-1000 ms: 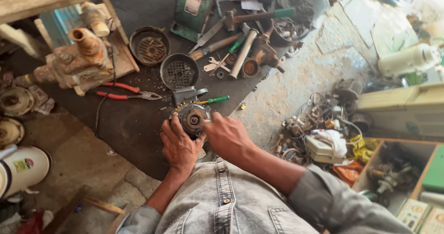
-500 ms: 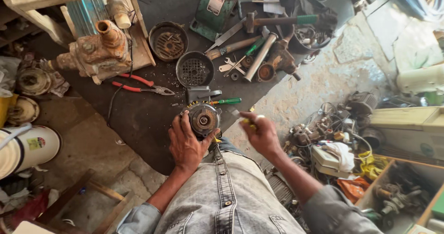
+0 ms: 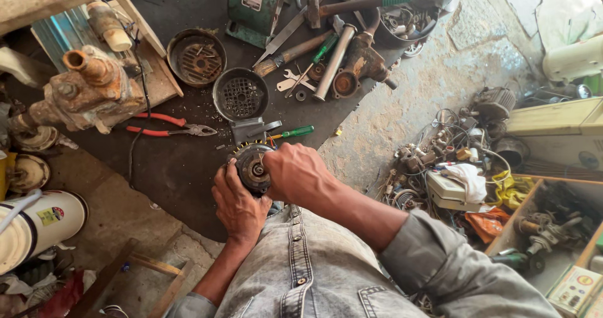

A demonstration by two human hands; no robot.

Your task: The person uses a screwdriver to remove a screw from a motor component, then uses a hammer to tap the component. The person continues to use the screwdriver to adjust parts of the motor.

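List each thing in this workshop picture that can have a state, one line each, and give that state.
Round motor part: upright on the dark mat, end face showing.
Left hand: gripping the motor part's lower side.
Right hand: closed over the motor part's right edge.
Red-handled pliers: lying flat, unheld.
Green-handled screwdriver: lying flat, unheld.
Perforated round cover: lying detached, hollow side up.
Rusty pump: standing, untouched.

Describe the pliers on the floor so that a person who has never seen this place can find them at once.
Start at the rusty pump on the left of the dark mat. Just right of its base lie the pliers, flat on the mat, jaws pointing right. Their red handles set them apart from the grey and rusty tools around.
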